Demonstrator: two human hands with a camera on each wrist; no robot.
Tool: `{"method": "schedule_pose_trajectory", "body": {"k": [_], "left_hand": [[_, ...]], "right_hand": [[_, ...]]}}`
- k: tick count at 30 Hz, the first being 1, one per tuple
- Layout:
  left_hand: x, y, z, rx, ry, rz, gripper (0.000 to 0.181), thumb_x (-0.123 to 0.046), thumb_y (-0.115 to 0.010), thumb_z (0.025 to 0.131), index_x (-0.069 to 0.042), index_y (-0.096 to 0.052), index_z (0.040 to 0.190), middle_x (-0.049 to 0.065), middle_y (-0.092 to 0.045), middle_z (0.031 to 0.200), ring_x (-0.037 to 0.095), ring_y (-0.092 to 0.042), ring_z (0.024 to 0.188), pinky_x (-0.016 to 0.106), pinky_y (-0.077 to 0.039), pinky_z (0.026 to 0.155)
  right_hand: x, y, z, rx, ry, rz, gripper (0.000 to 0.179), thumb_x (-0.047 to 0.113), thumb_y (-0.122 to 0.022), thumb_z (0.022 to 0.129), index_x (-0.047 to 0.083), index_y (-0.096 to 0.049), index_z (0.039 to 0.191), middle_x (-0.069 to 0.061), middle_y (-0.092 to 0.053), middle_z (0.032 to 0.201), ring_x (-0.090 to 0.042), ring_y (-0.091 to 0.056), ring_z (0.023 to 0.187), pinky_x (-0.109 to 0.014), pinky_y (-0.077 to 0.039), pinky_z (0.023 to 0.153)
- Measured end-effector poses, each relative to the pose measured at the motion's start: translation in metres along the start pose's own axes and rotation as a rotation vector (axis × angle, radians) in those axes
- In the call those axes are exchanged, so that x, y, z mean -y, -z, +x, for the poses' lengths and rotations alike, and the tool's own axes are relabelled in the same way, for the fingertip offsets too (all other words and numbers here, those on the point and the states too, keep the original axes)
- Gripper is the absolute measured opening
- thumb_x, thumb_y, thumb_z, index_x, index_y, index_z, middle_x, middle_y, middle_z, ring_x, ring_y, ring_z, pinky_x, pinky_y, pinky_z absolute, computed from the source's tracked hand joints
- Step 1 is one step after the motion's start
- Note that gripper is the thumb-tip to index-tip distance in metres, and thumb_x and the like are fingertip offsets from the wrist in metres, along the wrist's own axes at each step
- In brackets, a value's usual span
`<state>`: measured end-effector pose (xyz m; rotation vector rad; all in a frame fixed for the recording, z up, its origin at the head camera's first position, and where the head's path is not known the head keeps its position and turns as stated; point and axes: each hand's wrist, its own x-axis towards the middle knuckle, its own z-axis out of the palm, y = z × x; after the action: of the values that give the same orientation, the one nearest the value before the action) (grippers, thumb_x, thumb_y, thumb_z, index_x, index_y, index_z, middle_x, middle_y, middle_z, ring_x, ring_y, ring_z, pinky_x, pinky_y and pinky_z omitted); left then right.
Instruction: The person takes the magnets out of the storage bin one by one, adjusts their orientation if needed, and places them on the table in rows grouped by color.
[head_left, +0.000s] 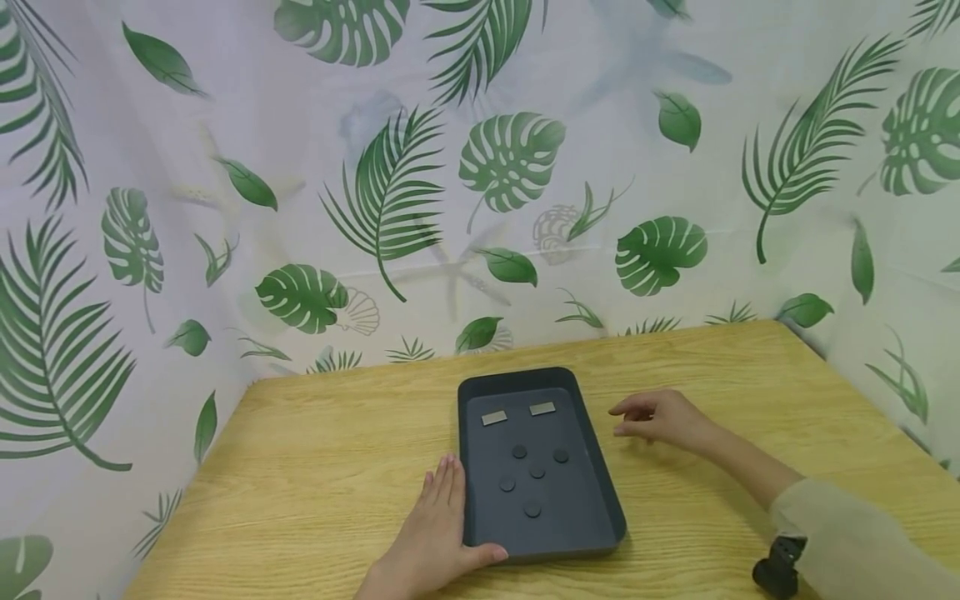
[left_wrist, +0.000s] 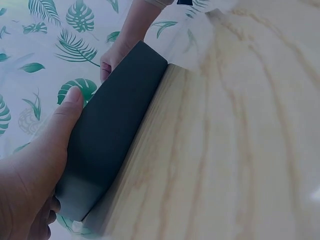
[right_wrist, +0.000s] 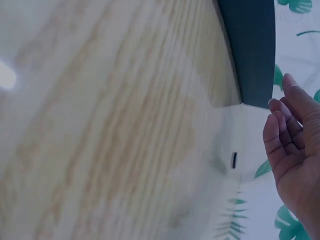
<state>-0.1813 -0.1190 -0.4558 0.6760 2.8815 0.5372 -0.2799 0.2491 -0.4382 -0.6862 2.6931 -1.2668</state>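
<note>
A dark tray (head_left: pixel 577 500) lies on a wooden table (head_left: pixel 337 467), with two pale rectangles (head_left: pixel 494 418) toward its far end and five faint dark discs (head_left: pixel 537 472) nearer, all hidden by its wall in both wrist views. Against the tray's left side, the left hand (head_left: pixel 435 533) has straight fingers, thumb spread; right of the tray, the right hand (head_left: pixel 667 418) hovers, fingers loosely bent.

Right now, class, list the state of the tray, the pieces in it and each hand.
Tray: open-topped, right side up on the table
Two rectangular pieces: lying apart, near the far end
Five dark discs: lying scattered, none stacked
Left hand: touching the tray's left side
Right hand: off the tray, holding nothing visible
</note>
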Motion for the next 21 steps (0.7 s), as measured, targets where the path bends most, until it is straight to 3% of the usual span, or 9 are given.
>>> {"method": "schedule_pose_trajectory", "body": {"k": [10, 21], "left_hand": [[0.000, 0.000, 0.000, 0.011, 0.016, -0.011, 0.116, -0.073, -0.054, 0.078, 0.009, -0.008, 0.148, 0.024, -0.003, 0.156, 0.035, -0.002, 0.145, 0.050, -0.012, 0.116], [-0.001, 0.000, 0.001, 0.010, 0.020, 0.011, 0.117, -0.074, -0.053, 0.078, 0.008, -0.009, 0.148, 0.024, -0.004, 0.156, 0.034, -0.003, 0.145, 0.049, -0.013, 0.116]], "right_hand": [[0.036, -0.009, 0.000, 0.039, 0.105, 0.012, 0.036, 0.024, -0.072, 0.084, -0.003, -0.069, 0.108, -0.002, -0.069, 0.079, -0.015, -0.061, 0.062, -0.032, -0.053, 0.054], [0.058, -0.028, 0.006, 0.045, 0.369, -0.018, 0.023, 0.018, -0.074, 0.081, 0.004, -0.073, 0.099, 0.000, -0.069, 0.083, 0.000, -0.057, 0.067, -0.023, -0.051, 0.059]]}}
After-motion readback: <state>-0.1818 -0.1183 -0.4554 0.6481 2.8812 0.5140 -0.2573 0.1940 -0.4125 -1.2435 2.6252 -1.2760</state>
